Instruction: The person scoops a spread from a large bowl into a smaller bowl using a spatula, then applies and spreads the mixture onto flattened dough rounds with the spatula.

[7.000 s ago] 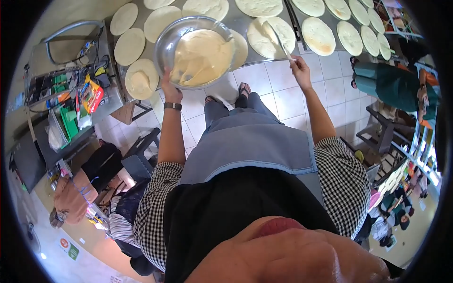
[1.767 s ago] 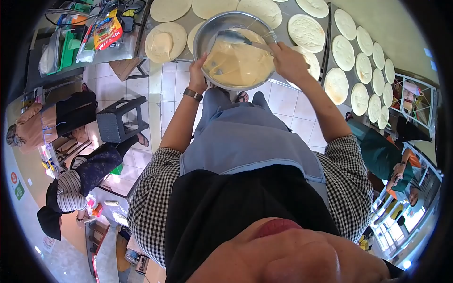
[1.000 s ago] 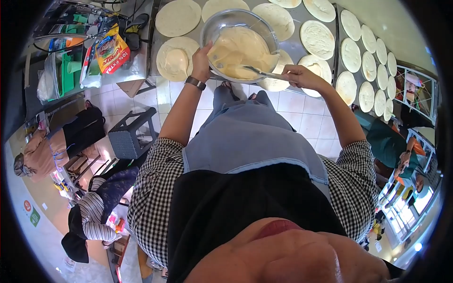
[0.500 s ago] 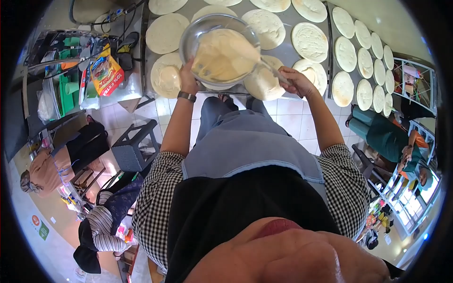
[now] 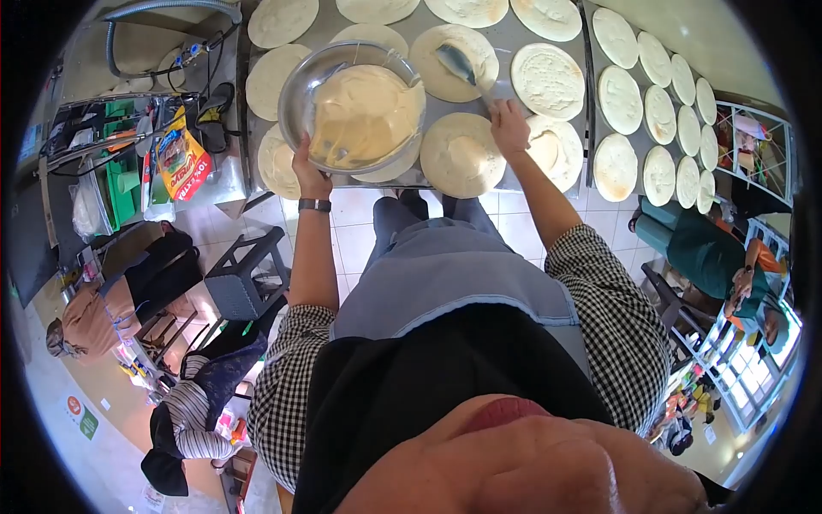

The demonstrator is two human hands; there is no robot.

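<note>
Head view: my left hand (image 5: 312,178) is clamped on the edge of a shiny bowl (image 5: 293,92) with yellow cream (image 5: 368,111) inside. Right of it, a big spoon (image 5: 457,63) is over a round flat bread (image 5: 431,75), its handle clasped in my right hand (image 5: 510,128).

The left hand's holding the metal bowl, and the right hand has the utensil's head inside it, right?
No: the left hand holds the metal bowl, but the head view shows the right hand has the utensil's head over or on a flat round.
</note>
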